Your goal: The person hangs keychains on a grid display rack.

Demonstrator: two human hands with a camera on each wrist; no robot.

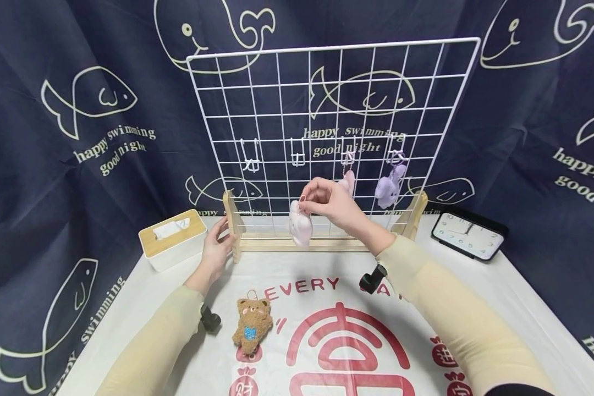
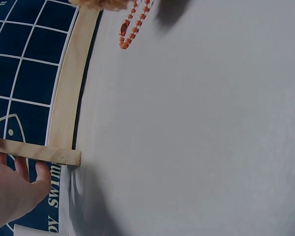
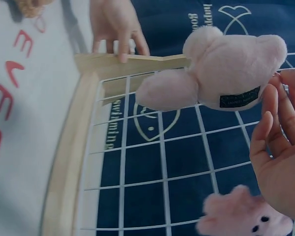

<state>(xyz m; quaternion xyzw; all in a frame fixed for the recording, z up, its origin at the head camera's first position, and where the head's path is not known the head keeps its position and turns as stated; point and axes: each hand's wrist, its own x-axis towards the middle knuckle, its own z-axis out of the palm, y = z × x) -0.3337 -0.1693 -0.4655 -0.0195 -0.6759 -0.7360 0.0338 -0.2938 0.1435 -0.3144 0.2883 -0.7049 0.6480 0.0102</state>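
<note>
My right hand pinches the loop at the top of a pale pink plush keychain, which hangs in front of the white wire grid rack. In the right wrist view the plush is seen from behind, with a dark label on it. My left hand grips the left upright of the rack's wooden stand, thumb on one side and fingers on the other in the left wrist view. A pink plush, partly behind my right hand, and a purple plush hang from hooks on the grid.
Left of the pink plush, two white hooks carry nothing. A brown bear plush keychain lies on the printed white tabletop cover. A tissue box stands beside my left hand, and a clock at the right.
</note>
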